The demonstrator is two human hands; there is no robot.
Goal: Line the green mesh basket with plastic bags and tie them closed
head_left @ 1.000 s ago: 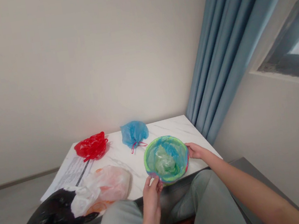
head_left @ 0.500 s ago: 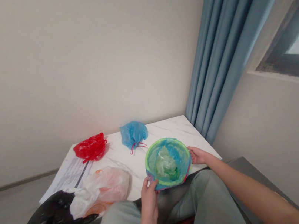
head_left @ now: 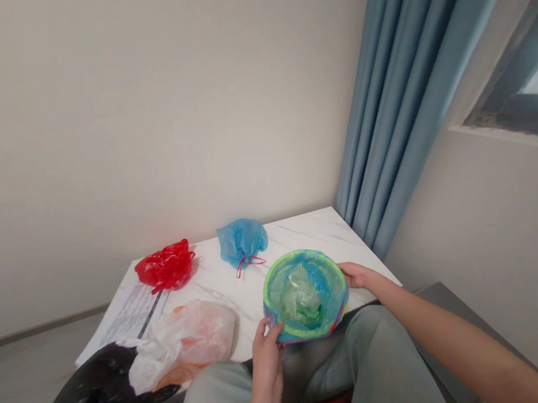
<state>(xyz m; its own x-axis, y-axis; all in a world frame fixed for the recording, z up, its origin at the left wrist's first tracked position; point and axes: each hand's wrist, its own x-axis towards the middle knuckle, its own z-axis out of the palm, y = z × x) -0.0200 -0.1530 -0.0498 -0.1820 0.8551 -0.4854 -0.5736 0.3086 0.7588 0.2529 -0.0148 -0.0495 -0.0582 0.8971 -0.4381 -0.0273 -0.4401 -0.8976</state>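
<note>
Between my hands is a round bin with a lime-green rim [head_left: 267,281], tilted so its opening faces me. A thin blue plastic bag [head_left: 318,275] lines it and wraps over the edge. Crumpled clear-and-green plastic [head_left: 301,296] lies inside. My left hand [head_left: 267,348] grips the near left side, thumb on the rim. My right hand [head_left: 355,275] holds the right side, its fingertips partly hidden behind the bin. The bin is above the front edge of the white table [head_left: 303,226], close to my knees; its underside is hidden.
A tied blue bag [head_left: 243,240] with red drawstrings and a red bag [head_left: 166,267] lie towards the wall. Printed paper [head_left: 122,321], a white-and-orange bag [head_left: 202,332] and a black bag [head_left: 96,396] are at the left. A blue curtain [head_left: 385,96] hangs at the right.
The view has shifted very slightly, and the bin's rim sits a touch lower and farther right in it. Both hands keep the same hold.
</note>
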